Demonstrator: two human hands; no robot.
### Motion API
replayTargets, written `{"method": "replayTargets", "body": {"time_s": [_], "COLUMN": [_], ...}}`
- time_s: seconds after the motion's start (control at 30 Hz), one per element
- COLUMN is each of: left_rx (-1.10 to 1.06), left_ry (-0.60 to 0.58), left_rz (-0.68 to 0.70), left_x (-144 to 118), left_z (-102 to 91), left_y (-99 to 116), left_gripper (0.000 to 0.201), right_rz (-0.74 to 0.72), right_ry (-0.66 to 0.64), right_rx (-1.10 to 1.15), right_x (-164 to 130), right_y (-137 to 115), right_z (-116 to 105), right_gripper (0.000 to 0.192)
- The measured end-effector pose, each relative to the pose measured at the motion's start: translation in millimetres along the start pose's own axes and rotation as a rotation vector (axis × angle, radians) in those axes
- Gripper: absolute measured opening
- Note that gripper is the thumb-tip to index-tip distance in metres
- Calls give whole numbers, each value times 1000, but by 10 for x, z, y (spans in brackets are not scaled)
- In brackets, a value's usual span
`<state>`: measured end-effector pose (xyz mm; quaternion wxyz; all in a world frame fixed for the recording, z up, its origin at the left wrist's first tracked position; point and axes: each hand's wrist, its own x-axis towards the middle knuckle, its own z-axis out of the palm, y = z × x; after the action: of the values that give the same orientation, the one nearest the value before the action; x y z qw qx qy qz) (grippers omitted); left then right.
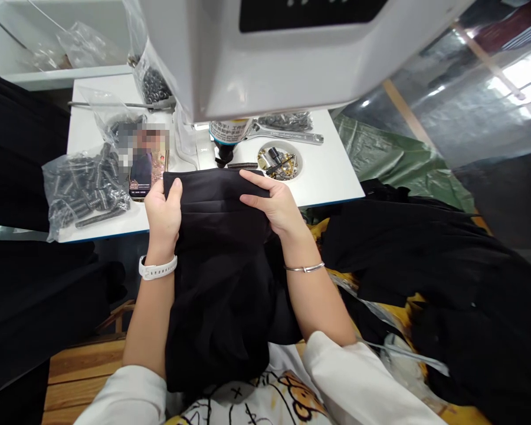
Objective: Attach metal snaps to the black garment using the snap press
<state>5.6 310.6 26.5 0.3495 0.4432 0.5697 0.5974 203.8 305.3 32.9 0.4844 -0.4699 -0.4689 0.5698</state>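
Observation:
A black fabric garment [221, 254] hangs from the table edge down over my lap, its straight band stretched flat between both hands. My left hand [163, 206] grips the band's left end, thumb on top. At the right end, my right hand [269, 203] holds the cloth with index and middle fingers lying along the top and the rest hidden behind it. Just beyond the band's upper edge is the dark tip of a pressing machine [283, 71], with a labelled cylinder [230, 130] above the tip.
On the white table [331, 171] lie a bag of springs [88, 183], a phone [146, 171], a wrench [287, 134] and a round recess of small metal parts [279, 162]. Black cloth piles [425, 254] lie to the right. A white bin [71, 41] stands back left.

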Motion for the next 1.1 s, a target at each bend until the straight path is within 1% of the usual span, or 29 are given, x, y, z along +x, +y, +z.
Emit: {"method": "replayTargets", "body": {"time_s": [0.23,0.4,0.7,1.1], "left_rx": [15,11,-19,-43], "left_ry": [-14,-18,6,1], "left_rz": [-10,28,-14,-25], "left_x": [-2,-6,-2,-12], "left_z": [-15,-17,3,-7], "left_y": [-5,-22,-3,2], "left_gripper": [18,18,14,16], "right_rz": [-16,-22,-28,-22], "right_ry": [9,5,9,17], "right_rx": [-26,-43,-40,-47], "right_x": [-12,-12,-3,-5], "right_y": [7,13,17,20], "right_z": [-5,-11,-11,1], "right_gripper": [48,48,47,49]}}
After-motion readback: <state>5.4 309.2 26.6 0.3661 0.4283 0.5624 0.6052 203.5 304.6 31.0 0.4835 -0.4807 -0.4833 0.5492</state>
